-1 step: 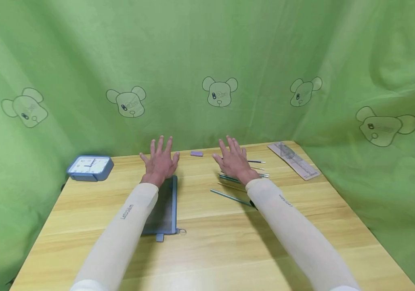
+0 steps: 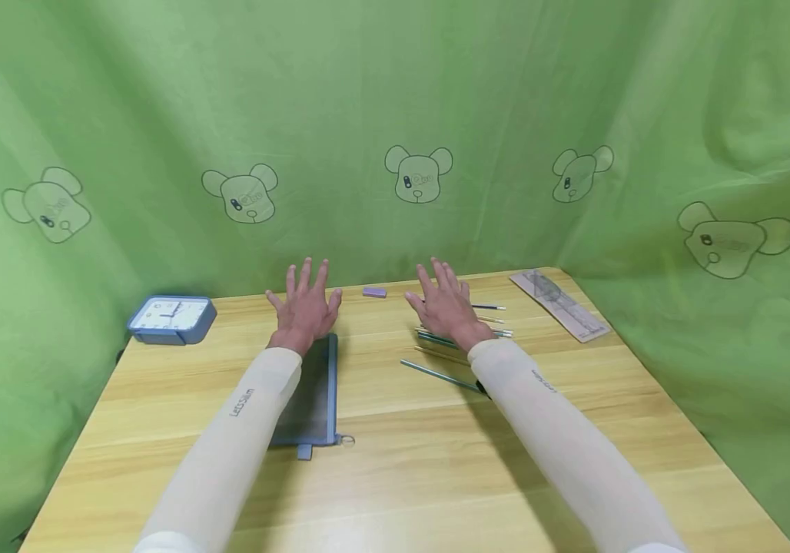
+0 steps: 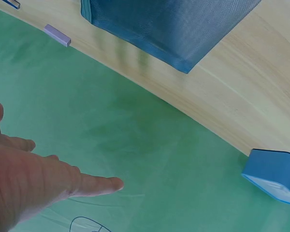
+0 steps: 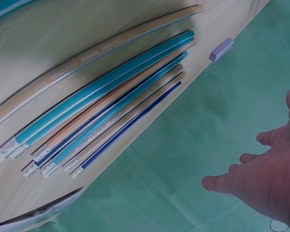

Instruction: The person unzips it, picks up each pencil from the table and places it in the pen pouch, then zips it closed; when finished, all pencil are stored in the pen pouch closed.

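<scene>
My left hand (image 2: pixel 303 313) is held with fingers spread above the far end of a dark blue mesh pouch (image 2: pixel 308 395), holding nothing. The pouch lies flat with its zip edge on the right and a ring at the near corner. My right hand (image 2: pixel 446 309), fingers also spread and holding nothing, hovers over several pencils (image 2: pixel 439 375). In the right wrist view the pencils (image 4: pixel 101 87) lie side by side, teal, tan and dark blue, with white erasers at one end; the hand (image 4: pixel 266 179) is apart from them. In the left wrist view the hand (image 3: pixel 38 183) touches nothing.
A blue clock (image 2: pixel 172 319) stands at the back left of the wooden table (image 2: pixel 381 491). A small purple eraser (image 2: pixel 374 293) lies at the back edge between the hands. Rulers in a clear packet (image 2: pixel 561 306) lie at the back right. Green curtains (image 2: pixel 340 100) surround the table.
</scene>
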A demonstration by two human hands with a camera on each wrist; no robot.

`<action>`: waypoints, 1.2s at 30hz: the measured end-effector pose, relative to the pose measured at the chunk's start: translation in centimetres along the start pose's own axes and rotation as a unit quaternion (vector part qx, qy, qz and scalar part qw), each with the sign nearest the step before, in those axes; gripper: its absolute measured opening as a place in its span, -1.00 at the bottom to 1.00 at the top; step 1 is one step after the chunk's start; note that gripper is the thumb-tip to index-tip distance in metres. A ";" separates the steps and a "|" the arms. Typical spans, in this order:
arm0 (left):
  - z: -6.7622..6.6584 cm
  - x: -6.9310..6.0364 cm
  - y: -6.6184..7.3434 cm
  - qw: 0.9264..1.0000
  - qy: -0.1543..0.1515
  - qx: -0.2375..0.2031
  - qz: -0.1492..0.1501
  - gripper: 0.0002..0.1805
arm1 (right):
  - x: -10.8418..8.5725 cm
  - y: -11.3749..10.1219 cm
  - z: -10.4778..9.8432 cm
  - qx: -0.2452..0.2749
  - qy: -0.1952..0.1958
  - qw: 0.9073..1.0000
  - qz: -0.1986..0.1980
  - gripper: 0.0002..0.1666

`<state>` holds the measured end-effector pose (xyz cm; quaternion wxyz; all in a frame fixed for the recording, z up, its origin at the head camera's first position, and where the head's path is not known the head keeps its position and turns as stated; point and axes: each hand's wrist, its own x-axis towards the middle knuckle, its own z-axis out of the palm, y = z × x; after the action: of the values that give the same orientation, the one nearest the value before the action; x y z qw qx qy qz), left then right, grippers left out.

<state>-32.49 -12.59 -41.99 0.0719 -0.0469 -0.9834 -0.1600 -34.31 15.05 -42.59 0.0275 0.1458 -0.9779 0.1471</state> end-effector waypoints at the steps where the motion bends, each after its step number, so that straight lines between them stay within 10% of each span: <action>1: 0.1 0.0 0.0 1.000 0.003 0.001 0.002 -0.25 | 0.0 0.0 0.1 0.003 0.001 1.000 0.001 -0.14; 14: -0.3 -2.2 1.0 0.999 -0.043 -0.018 0.000 -0.23 | -1.1 0.3 0.8 0.023 0.010 1.000 -0.003 -0.14; 25: 0.4 -12.6 -0.7 0.973 -0.229 0.019 0.009 0.01 | -4.5 -2.2 1.7 0.031 -0.073 0.995 -0.061 -0.36; 36: 2.8 -17.4 -2.1 0.982 -0.160 0.022 0.102 -0.10 | -8.9 -7.4 4.6 0.047 -0.202 0.964 -0.165 -0.48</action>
<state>-15.96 -14.90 -48.03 -0.0698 -0.1702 -0.9755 -0.1205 -23.70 9.40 -45.81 -0.1536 0.3330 -0.9176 0.1536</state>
